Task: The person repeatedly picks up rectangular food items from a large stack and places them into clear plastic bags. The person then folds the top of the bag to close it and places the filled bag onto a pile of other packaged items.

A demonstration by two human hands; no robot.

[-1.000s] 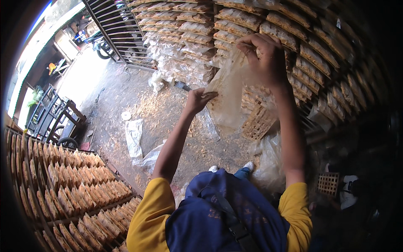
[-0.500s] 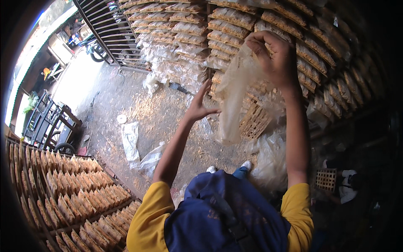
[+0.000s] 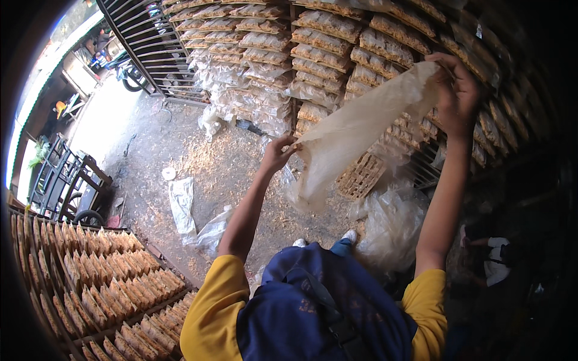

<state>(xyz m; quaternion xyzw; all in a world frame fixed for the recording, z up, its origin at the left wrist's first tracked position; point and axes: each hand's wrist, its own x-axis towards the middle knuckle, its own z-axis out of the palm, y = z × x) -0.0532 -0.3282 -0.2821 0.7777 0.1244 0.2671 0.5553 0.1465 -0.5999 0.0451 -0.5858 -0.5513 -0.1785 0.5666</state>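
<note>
A cloudy, see-through plastic sheet [image 3: 355, 129] is stretched out in front of me between both hands. My left hand [image 3: 279, 154] pinches its left corner. My right hand [image 3: 454, 96], higher and farther to the right, grips the opposite end. The sheet's lower edge hangs loose over the floor. Behind it stand racks of packed slabs [image 3: 328, 25], pale on top with orange-brown edges, stacked in many tiers. A woven bamboo tray [image 3: 361, 175] shows just below the sheet, partly hidden by it.
Crumpled clear plastic [image 3: 394, 225] lies by my feet. Crumbs [image 3: 205, 157] and white plastic pieces [image 3: 182, 201] are scattered on the floor. Another slab rack [image 3: 102, 271] stands at the lower left, a dark cart [image 3: 69, 180] beyond it. A person [image 3: 497, 262] is in shadow at the right.
My right hand has moved right, drawing the plastic sheet out wide. My left hand, open before, has closed on the sheet's other corner.
</note>
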